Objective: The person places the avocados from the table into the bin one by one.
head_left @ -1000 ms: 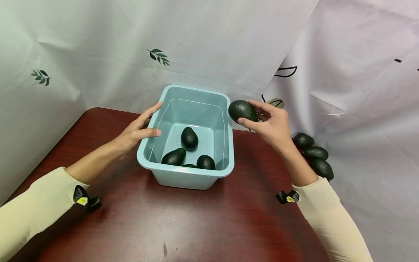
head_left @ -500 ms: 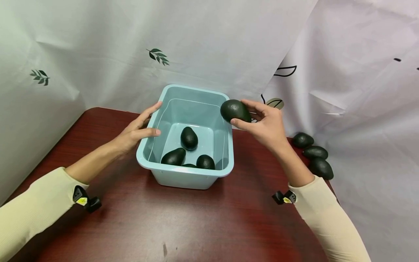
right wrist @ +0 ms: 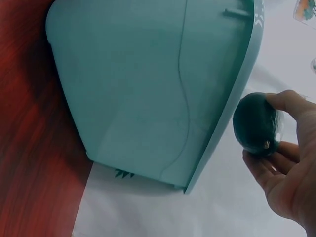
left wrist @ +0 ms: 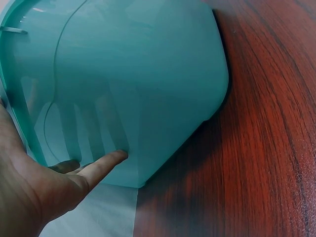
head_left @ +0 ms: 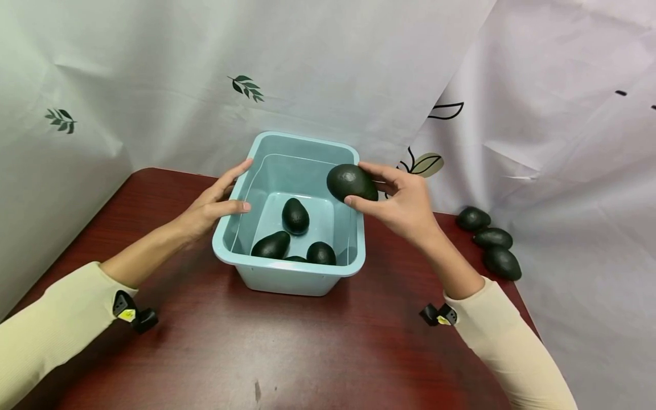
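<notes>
A red-brown table [head_left: 307, 353] bears a pale blue tub [head_left: 287, 279]. The left hand [head_left: 205, 210] grips the tub's left rim, thumb over it, fingers against the outer wall. The right hand [head_left: 402, 202] clasps an avocado [head_left: 351, 182] between thumb and fingers, just above the right rim. Four avocados [head_left: 295, 216] show inside; three more avocados [head_left: 493, 238] lie at the table's right edge. I'd bring the held one farther left and low before letting go, lest it bruise.

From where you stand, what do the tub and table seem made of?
The tub looks like molded plastic with a smooth, slightly glossy finish, given its rounded corners and flared rim. The table looks like polished red-brown wood, with dark grain and a sheen, though it could be laminate.
</notes>
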{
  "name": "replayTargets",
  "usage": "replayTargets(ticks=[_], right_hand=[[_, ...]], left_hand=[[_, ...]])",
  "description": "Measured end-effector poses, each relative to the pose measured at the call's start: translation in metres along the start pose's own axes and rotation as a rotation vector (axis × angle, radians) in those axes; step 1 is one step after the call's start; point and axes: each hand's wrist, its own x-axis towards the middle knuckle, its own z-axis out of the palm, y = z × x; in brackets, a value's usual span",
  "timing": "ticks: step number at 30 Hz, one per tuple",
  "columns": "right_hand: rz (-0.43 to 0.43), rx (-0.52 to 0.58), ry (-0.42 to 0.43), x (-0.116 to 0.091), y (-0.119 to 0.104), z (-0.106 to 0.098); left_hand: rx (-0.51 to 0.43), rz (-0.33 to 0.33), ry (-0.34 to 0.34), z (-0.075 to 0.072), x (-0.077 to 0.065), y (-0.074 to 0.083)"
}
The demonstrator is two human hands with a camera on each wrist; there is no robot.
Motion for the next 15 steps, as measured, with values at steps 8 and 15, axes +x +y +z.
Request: replayTargets(ticks=[8, 15], right_hand=[[-0.06, 0.056, -0.069, -0.006, -0.008, 0.013], [-0.052, 0.039, -0.14, -0.009, -0.015, 0.021]], left_hand=[[-0.008, -0.004, 0.001, 0.0, 0.001, -0.002], [-0.005, -0.001, -0.001, 0.0, 0.001, -0.001]])
